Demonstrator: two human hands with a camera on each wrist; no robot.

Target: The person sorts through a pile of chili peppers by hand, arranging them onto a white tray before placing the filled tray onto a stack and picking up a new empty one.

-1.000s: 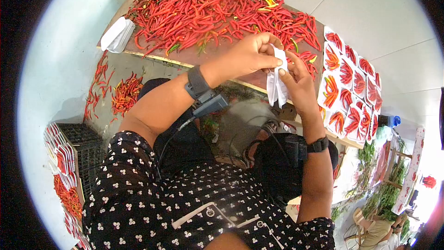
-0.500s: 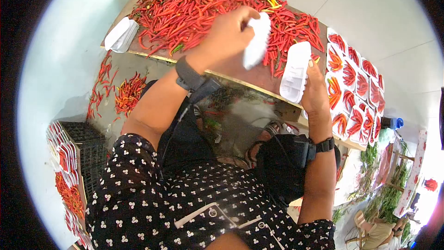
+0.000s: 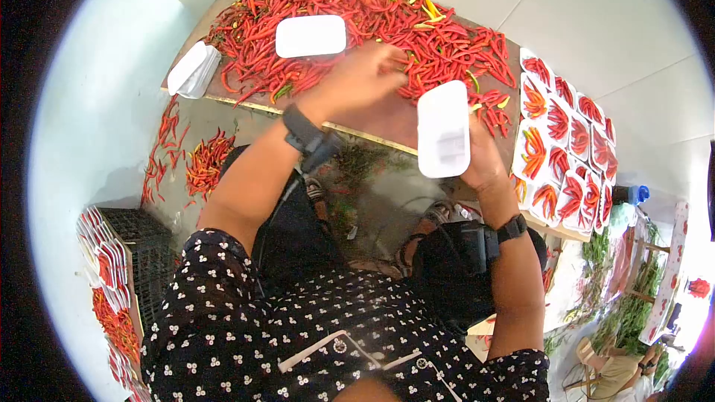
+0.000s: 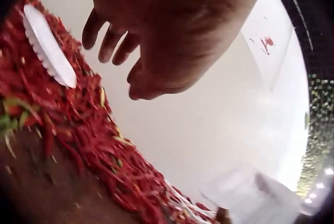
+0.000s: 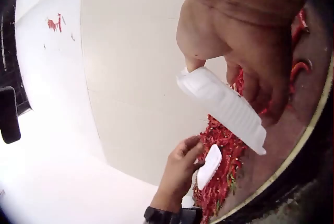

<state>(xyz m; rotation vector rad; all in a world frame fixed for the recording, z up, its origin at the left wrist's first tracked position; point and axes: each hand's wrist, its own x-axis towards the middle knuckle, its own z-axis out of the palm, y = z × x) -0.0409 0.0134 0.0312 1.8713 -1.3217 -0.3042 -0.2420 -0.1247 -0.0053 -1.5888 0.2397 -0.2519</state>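
Note:
My right hand [image 3: 485, 155] grips a white foam tray [image 3: 445, 130] by its side, just off the table's front edge. In the right wrist view this tray [image 5: 224, 109] shows its ribbed side, with the thumb at one end and fingers behind it. A second white foam tray [image 3: 311, 36] lies on the heap of red chillies [image 3: 298, 0]. Close to that tray, my left hand [image 3: 365, 78] hovers over the near part of the heap with loosely bent fingers. Nothing is held in the left hand [image 4: 162, 36] in its wrist view.
A stack of white trays [image 3: 194, 71] stands at the table's left corner. Several chilli-filled trays [image 3: 558, 123] are laid out at the right end. Chillies [image 3: 208, 158] lie on the floor at left, near a black crate [image 3: 141, 242]. Another person [image 3: 611, 365] sits at lower right.
The hands pulled two white trays apart. The left hand let one go onto the chilli heap; the right hand kept the other and moved slightly left with it.

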